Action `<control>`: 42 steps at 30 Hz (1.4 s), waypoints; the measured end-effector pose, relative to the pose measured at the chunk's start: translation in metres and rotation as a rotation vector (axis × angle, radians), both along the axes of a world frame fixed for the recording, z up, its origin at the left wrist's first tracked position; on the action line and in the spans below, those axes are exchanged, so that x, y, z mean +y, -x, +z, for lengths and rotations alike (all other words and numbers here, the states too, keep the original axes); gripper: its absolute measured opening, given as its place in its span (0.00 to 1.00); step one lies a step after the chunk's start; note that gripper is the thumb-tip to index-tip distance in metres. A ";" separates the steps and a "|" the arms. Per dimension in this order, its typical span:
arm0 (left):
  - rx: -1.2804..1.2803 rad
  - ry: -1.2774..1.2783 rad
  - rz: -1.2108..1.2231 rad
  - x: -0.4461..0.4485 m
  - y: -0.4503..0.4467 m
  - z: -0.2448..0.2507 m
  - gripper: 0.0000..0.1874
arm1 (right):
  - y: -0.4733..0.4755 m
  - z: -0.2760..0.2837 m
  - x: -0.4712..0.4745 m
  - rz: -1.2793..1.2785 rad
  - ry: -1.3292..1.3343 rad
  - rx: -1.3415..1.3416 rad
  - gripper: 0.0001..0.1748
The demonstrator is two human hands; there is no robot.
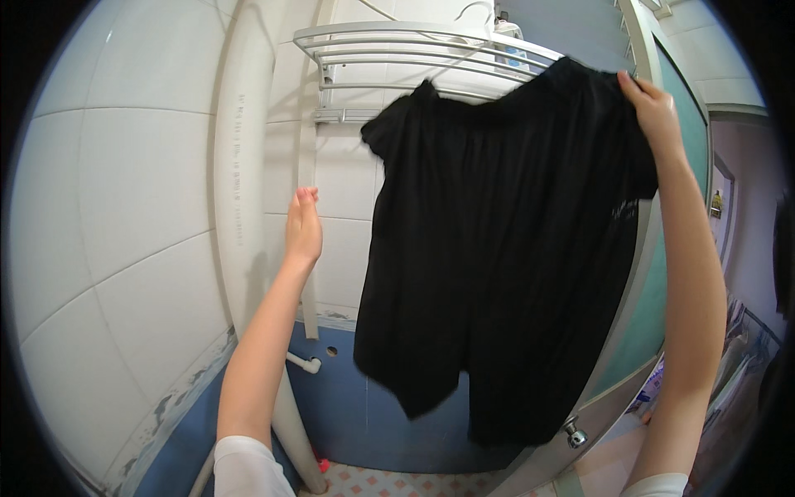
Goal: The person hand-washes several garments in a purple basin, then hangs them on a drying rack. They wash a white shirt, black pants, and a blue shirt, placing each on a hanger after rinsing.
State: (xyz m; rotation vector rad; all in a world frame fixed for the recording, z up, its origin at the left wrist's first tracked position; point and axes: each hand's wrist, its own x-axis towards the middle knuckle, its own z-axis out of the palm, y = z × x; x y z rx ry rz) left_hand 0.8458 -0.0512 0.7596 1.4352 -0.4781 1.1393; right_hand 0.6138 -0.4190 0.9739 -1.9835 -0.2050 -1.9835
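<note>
A black garment (497, 248), with short sleeve-like parts at the top and a split lower edge, hangs spread out before me. My right hand (655, 112) pinches its upper right edge between thumb and fingers. My left hand (304, 227) is raised to the left of the cloth, apart from it, and nothing shows in it; its fingers are close together and seen partly from the side. Small pale marks show on the garment's right side. Behind its top edge is a white metal wall rack (397, 43).
A thick white pipe (245, 186) runs down the tiled wall at left. A door with a green panel (680, 143) and a round metal knob (576, 433) stands at right. Bottles (510, 46) sit by the rack. Hung clothes (736, 360) show beyond the door.
</note>
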 end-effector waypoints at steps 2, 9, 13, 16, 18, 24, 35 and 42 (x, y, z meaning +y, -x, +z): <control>0.202 -0.046 -0.226 -0.002 0.027 -0.007 0.27 | -0.001 0.031 -0.008 -0.085 -0.052 0.011 0.27; 0.388 -0.636 -0.385 -0.007 0.086 -0.057 0.14 | -0.057 0.020 0.021 0.102 -0.052 0.122 0.24; 0.224 -0.909 -0.504 -0.022 0.125 -0.082 0.13 | -0.070 -0.016 0.046 0.255 -0.103 0.135 0.25; 0.209 -1.049 -0.723 -0.041 0.138 -0.109 0.13 | -0.067 -0.033 0.029 0.060 0.003 0.031 0.28; 0.245 -1.164 -0.891 -0.052 0.150 -0.126 0.15 | -0.056 -0.060 0.030 -0.112 0.076 -0.154 0.32; 0.469 -1.537 -1.413 -0.063 0.176 -0.237 0.24 | 0.037 -0.278 0.081 0.095 0.219 -0.005 0.13; 1.243 -1.076 -1.682 -0.120 0.270 -0.352 0.15 | 0.449 -0.620 0.052 -0.669 -1.328 1.750 0.22; 1.378 -0.759 -1.543 -0.240 0.408 -0.341 0.12 | 0.594 -0.621 0.059 -1.442 -1.180 0.574 0.13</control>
